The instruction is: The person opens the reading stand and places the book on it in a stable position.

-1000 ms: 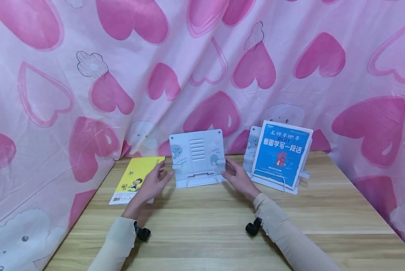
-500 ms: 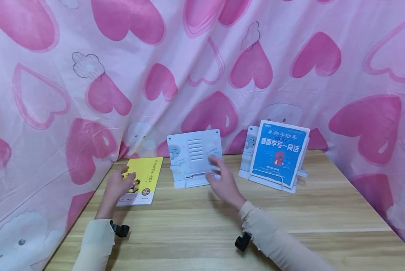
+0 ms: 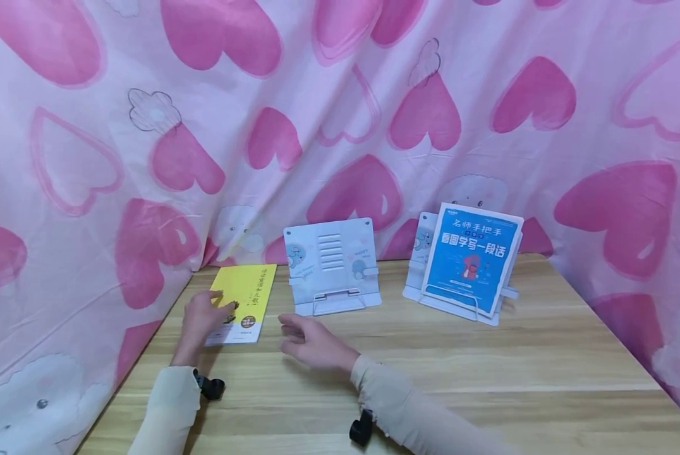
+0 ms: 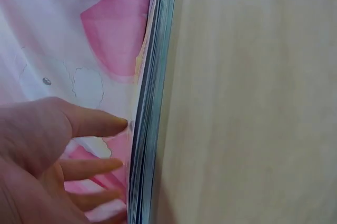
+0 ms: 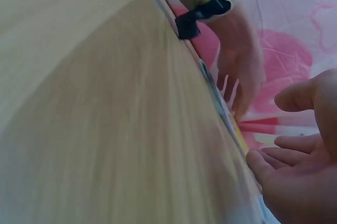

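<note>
A yellow book (image 3: pixel 256 287) with a white lower band lies on the table at the left. My left hand (image 3: pixel 202 316) is over its left side. In the left wrist view the thumb tip comes right up to the cover, the fingers reach out beside it, and the book's page edges (image 4: pixel 152 103) show. My right hand (image 3: pixel 316 341) hovers to the right of the book and holds nothing. Behind it a pale blue book stand (image 3: pixel 311 284) with a wire holder at its foot stands upright and bare. In the right wrist view the thumb and fingers (image 5: pixel 300 98) are spread apart.
A second book stand (image 3: pixel 414 278) at the right holds a blue book (image 3: pixel 465 259) behind its wire. A pink heart-patterned cloth (image 3: pixel 340 95) hangs behind and along the sides of the wooden table (image 3: pixel 488 379).
Both hands have left the middle stand's sides. My left hand has gone left to the yellow book, and my right hand has come left and nearer. The stands and books stay put.
</note>
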{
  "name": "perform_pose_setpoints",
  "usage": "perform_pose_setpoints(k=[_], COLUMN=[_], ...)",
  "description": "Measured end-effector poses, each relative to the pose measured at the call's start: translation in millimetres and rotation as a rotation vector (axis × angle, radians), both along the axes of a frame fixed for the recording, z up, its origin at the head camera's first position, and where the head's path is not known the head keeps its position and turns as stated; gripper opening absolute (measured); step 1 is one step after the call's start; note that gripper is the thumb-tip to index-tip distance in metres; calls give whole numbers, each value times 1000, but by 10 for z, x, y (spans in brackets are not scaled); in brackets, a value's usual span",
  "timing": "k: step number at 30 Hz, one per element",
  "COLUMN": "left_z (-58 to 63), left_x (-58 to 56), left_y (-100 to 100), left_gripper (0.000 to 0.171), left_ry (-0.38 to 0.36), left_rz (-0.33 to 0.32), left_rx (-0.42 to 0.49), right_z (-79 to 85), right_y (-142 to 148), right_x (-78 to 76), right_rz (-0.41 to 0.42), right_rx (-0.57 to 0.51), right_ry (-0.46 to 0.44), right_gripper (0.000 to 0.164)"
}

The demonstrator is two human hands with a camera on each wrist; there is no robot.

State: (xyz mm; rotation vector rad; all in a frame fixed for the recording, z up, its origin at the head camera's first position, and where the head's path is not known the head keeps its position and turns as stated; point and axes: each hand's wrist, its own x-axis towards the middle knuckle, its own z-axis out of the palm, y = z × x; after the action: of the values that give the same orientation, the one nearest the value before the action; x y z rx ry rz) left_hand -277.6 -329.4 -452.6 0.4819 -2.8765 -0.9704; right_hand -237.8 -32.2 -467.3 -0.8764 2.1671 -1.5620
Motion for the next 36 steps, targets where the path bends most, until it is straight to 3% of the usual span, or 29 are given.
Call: perform_pose_setpoints(k=[6,15,24,31,36], left_z=[-11,13,12,28,53], left_x=[9,44,48,69,51], left_y=[24,13,-57,-89,-59], left_gripper=[83,105,93,85,95], left_ry=[-66,-99,-130,-37,52], left_rz=[74,121,181,209,240], left_rx=[-41,38,98,354,420], right_z=[-81,-125,-147,-171,-193], right_y=[-261,-408,-426,-413,-424], right_x=[33,40,-6,-31,-44], right_rz=[13,-12,-5,-11,-17], right_rx=[11,-2,-46,-60,-117], right_ry=[-43,-81,-118,-135,-182], right_gripper=[66,68,66,72,85])
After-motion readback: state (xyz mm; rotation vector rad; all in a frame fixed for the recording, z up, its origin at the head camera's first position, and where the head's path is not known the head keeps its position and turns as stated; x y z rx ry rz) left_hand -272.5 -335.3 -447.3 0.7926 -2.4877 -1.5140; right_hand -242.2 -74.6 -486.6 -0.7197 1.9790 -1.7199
